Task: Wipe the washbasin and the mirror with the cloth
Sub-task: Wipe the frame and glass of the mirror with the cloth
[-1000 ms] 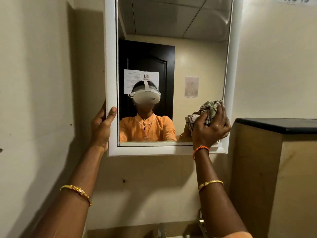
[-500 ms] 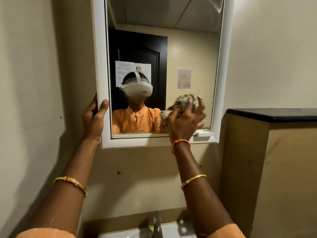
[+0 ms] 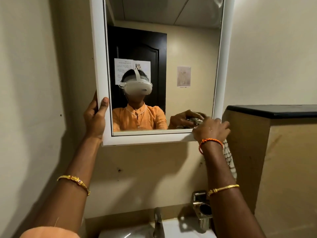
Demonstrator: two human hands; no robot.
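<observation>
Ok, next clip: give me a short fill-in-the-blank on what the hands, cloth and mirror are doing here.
1. The left hand grips the mirror's white frame at its lower ____ corner.
2. The right hand presses the ____ against the mirror's bottom right corner.
3. Part of the cloth hangs down behind the right ____.
4. Below the mirror, a metal tap stands at the white ____.

Missing words: left; cloth; wrist; washbasin

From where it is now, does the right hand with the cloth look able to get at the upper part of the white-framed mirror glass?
Probably yes. The right hand grips the checked cloth at the lower right corner of the white-framed mirror, and nothing stands in front of the glass above it. The left hand only holds the frame's left edge.
</observation>
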